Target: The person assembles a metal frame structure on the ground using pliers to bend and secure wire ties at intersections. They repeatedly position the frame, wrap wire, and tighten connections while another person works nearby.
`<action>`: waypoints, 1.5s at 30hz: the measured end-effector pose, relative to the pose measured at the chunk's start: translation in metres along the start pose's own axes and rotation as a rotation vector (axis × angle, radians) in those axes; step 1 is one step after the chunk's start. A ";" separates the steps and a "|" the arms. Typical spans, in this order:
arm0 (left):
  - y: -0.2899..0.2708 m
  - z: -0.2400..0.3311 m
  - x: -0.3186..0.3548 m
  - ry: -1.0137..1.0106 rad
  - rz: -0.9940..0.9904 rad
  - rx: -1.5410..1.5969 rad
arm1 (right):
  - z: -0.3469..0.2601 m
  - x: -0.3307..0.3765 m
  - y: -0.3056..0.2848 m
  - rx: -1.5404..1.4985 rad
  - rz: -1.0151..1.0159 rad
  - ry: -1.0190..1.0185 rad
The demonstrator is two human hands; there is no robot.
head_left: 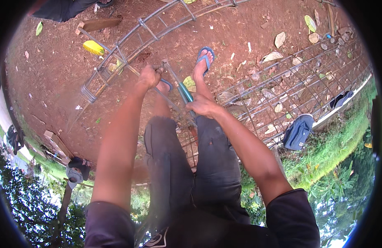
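My right hand (202,106) is closed round the green grip of a long-handled tool (185,93). Its narrow metal shaft slants up and left, and its small head lies close by my left fingers, too blurred to tell the kind. My left hand (150,77) makes a fist on a thin steel bar (131,69) that crosses the end of a curved rebar frame (147,29). The fingers hide the part of the bar they wrap. Beyond my fist, a thin bar (170,102) continues down toward my knees.
A wooden block (100,25) and a yellow object (93,47) lie by the frame. Rebar mesh (261,99) spreads over leaf-strewn red soil at right, with a blue-grey bag (298,131) at its edge. My sandalled foot (203,62) stands ahead. Another person's dark-clothed leg (62,9) shows at upper left.
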State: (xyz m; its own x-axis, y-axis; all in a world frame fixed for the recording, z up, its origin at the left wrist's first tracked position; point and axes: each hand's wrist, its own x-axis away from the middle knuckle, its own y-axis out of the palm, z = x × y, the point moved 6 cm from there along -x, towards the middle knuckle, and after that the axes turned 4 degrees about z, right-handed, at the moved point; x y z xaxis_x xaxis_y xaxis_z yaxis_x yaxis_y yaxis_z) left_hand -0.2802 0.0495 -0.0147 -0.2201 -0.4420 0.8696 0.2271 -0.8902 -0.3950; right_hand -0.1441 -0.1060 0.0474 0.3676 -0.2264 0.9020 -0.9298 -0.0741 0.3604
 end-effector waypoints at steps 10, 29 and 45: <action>-0.054 0.042 0.325 0.193 0.308 0.212 | -0.049 0.247 0.040 0.921 0.000 -0.332; -0.252 -0.358 0.460 0.227 0.759 0.872 | -0.008 0.313 0.227 0.490 1.284 -0.111; -0.316 -0.346 0.449 0.524 0.784 0.555 | 0.311 0.244 0.373 -0.106 1.248 0.558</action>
State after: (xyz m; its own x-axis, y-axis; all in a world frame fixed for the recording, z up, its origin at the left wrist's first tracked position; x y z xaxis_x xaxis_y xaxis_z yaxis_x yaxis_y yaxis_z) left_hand -0.7795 0.0943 0.3985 -0.1738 -0.9735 0.1489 0.8473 -0.2249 -0.4811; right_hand -0.4058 -0.4910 0.3281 -0.7250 0.3319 0.6035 -0.6480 -0.0317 -0.7610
